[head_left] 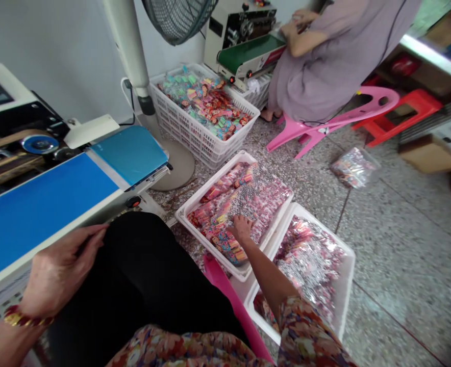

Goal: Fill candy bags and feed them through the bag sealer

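My right hand (242, 227) reaches down into a white bin (183, 214) and rests on small printed plastic packets (225, 242). Its fingers are apart and bent a little, and no packet is plainly gripped. My left hand (63, 267) is over my left thigh, beside the sealing machine's blue belt (49, 204). Thumb and fingers are pressed together there; whatever they may hold is hidden. A second white bin (348, 285), filled with shiny pink and clear packets (309, 265), stands to the right of the first.
Behind the bins, a white basket (206, 145) holds colourful packets, near a fan's round base (175, 165). A person (317, 66) sits on a pink stool (378, 99) at a green-belt machine (248, 53). A clear bag (353, 167) lies on the floor, near a red stool (417, 107).
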Motion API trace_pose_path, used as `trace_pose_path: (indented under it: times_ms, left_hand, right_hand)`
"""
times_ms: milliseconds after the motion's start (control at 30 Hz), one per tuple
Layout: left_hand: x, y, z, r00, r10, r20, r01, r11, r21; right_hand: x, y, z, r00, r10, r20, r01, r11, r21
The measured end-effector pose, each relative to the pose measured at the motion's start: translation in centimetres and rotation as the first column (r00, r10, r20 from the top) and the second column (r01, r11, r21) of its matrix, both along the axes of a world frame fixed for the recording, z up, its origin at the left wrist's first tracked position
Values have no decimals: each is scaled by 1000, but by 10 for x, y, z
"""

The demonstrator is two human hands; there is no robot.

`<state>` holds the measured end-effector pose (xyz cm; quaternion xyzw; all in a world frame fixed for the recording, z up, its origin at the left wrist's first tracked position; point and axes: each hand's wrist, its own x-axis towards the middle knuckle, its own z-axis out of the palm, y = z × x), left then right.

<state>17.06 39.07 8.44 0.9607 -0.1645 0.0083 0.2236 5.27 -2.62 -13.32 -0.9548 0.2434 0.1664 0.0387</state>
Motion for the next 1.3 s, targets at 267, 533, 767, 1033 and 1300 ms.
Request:
trace_pose_path:
  times_ms: [267,533,767,1033,1300]
  left_hand:
    - [1,-8,3,999,-30,-12,30,999,-32]
    - [-2,-4,1,1000,-16,1,16,998,-64]
    - [-3,-1,-4,998,-53,14,54,993,-104]
    - [-4,-8,-1,996,-82,26,85,986,-140]
    - [-1,-22,0,992,-114,52,121,978,-172]
  right_hand:
    - [32,8,-1,967,255,20,-254,966,-37]
    - [34,9,3,930,349,-118,-348,937,27]
    - [45,7,4,884,390,-258,-365,921,139]
    - [56,3,12,846,436,-308,-368,894,254]
    - [67,-29,42,890,380,-253,-292,899,326]
